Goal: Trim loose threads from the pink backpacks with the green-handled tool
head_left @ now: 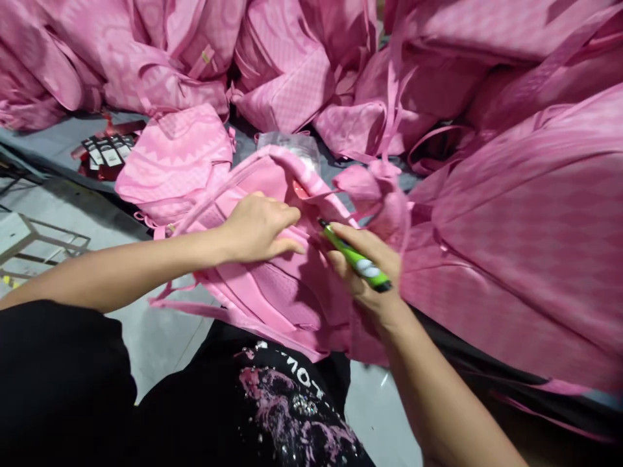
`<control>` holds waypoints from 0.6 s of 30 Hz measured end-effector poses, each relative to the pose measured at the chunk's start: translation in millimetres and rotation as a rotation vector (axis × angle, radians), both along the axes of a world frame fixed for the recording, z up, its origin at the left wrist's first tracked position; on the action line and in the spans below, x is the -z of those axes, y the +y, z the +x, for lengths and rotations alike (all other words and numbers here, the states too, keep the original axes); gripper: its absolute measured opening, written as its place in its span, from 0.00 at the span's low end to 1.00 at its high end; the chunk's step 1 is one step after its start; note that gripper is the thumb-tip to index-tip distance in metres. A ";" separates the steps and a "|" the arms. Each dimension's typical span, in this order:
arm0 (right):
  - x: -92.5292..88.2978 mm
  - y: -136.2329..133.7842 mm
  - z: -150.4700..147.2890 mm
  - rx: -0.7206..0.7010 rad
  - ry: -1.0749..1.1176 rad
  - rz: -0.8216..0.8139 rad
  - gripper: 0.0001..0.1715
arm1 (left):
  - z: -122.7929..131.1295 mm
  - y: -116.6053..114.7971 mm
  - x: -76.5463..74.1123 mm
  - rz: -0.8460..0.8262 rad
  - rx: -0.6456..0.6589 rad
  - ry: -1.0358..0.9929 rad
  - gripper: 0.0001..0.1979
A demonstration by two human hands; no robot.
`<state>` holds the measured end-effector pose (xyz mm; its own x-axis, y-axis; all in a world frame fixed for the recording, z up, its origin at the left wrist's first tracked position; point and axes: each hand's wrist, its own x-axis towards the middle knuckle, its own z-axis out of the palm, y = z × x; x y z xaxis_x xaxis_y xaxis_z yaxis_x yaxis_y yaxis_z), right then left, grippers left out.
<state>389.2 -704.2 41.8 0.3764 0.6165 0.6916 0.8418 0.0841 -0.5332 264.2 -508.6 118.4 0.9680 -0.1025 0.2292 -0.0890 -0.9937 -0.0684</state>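
A pink backpack [292, 292] lies unzipped in front of me, its inner lining and a mesh pocket [287, 292] showing. My left hand [263, 227] rests in its opening, thumb and forefinger apart; the other fingers are partly hidden. Wrapped in my right hand [365, 259] is a green pen-shaped tool [357, 259] with black ends and white marks. Its black tip points up and left, over the backpack's inside. I cannot make out exactly what kind of tool it is. A small red piece [300, 189] shows near the bag's upper rim.
Many pink backpacks [282, 71] crowd the back of the grey table [53, 139]. A large one [530, 240] stands close on the right, a smaller one [182, 155] at left. Black-and-white tags [109, 152] lie beyond it. A metal-framed stool [39, 240] stands on the floor.
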 end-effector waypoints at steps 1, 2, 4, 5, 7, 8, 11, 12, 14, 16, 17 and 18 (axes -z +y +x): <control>6.4 15.0 -2.6 -0.030 0.009 -0.014 0.19 | 4.3 11.2 11.1 0.004 -0.003 0.036 0.20; 13.1 29.9 -5.2 -0.050 0.015 -0.021 0.20 | 8.9 22.1 19.5 0.016 0.002 0.068 0.18; 25.9 55.4 -8.5 -0.046 0.020 -0.018 0.20 | 15.5 41.0 27.3 0.071 0.034 0.110 0.16; 31.7 64.2 -8.1 -0.035 0.009 -0.005 0.20 | 16.5 49.1 27.6 0.108 0.060 0.123 0.16; 42.4 71.9 -2.1 -0.019 -0.028 0.017 0.19 | 13.7 64.9 25.2 0.176 0.115 0.139 0.18; 47.5 70.6 3.0 -0.016 -0.049 0.025 0.18 | 10.3 73.4 24.4 0.200 0.134 0.137 0.19; 62.2 51.0 21.3 -0.006 -0.066 0.042 0.18 | -3.3 99.4 29.4 0.200 0.110 0.073 0.20; 66.3 41.6 26.4 -0.002 -0.055 0.044 0.19 | -7.4 106.2 33.4 0.185 0.077 0.039 0.20; 71.4 24.3 32.6 -0.018 -0.051 0.026 0.23 | -11.6 112.9 41.2 0.131 0.006 -0.022 0.19; 70.5 16.2 33.2 -0.055 -0.073 0.007 0.25 | -8.2 109.2 44.5 0.063 -0.036 -0.052 0.20; 67.6 17.5 31.8 -0.070 -0.086 0.014 0.26 | -3.4 104.3 43.4 0.031 -0.042 -0.060 0.20; 63.5 22.7 29.9 -0.079 -0.096 0.026 0.26 | 3.4 98.3 40.7 0.007 -0.036 -0.069 0.20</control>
